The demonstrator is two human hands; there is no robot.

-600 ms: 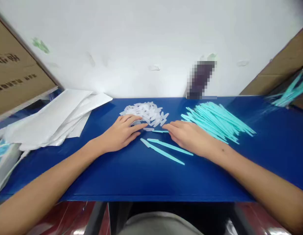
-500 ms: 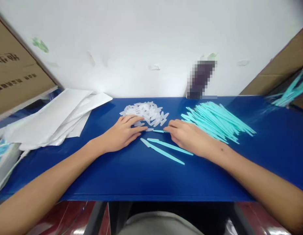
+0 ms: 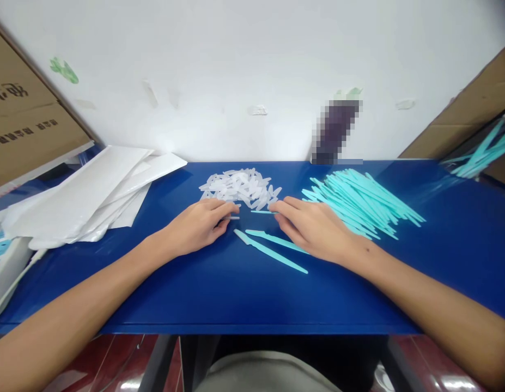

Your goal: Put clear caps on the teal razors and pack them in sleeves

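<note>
My left hand (image 3: pixel 201 226) pinches a small translucent blade cap (image 3: pixel 234 218), its tip poking out to the right between thumb and fingers. Opposite it, my right hand (image 3: pixel 311 226) is closed on a turquoise eyebrow razor (image 3: pixel 261 212), whose head end points left. A gap separates cap and razor. Just behind my left hand lies a heap of translucent caps (image 3: pixel 246 188). To the right of my right hand spreads a pile of turquoise razors (image 3: pixel 366 201). Two more lie in front, a razor with a paler head end (image 3: pixel 277 258) and another razor (image 3: pixel 268 237) partly under my right hand.
White plastic bags (image 3: pixel 80 190) are stacked on the left of the blue table (image 3: pixel 252 299), beside a cardboard box (image 3: pixel 23 114). A dark blurred object (image 3: pixel 336 130) leans on the white wall. At the far right, a clear bag holds more razors (image 3: pixel 483 152).
My left hand has picked the single cap off the table and drawn it slightly left. My right hand has shifted a little left and up with its razor.
</note>
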